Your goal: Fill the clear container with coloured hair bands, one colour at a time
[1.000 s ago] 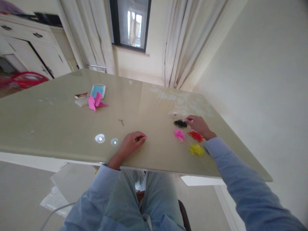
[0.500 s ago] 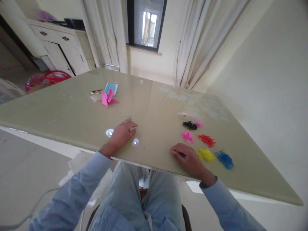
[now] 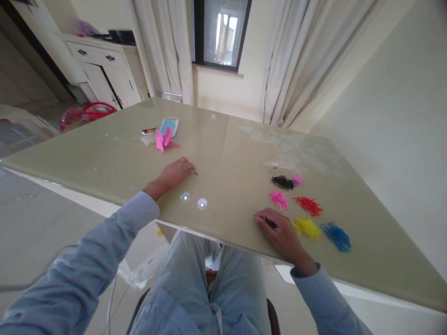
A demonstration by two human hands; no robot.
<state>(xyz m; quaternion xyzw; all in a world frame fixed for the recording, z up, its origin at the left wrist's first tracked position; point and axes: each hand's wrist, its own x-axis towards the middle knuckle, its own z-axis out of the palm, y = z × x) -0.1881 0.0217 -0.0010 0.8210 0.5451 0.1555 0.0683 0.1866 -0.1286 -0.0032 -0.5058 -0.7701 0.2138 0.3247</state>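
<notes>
My left hand [image 3: 175, 173] rests on the table left of the middle, fingers drawn together and pointing right. A small dark strand [image 3: 196, 173] pokes out at its fingertips. Near the front edge lies my right hand [image 3: 279, 232], curled with thumb and fingers pinched; whatever it may hold is too small to make out. Beside and beyond it are loose piles of small bands: yellow [image 3: 306, 228], pink [image 3: 278, 199], black [image 3: 282, 182], red [image 3: 308, 205] and blue [image 3: 336, 236].
A clear, see-through item [image 3: 275, 165] and a small pink bunch [image 3: 297, 179] lie by the black pile. Far left on the glossy table [image 3: 223, 153] are a blue face mask [image 3: 169, 125], a folded pink piece [image 3: 165, 140] and a small printed packet [image 3: 149, 131].
My left hand has moved away from me and slightly left, and the dark strand now shows at its fingertips. My right hand holds its pose; the view has shifted a little.
</notes>
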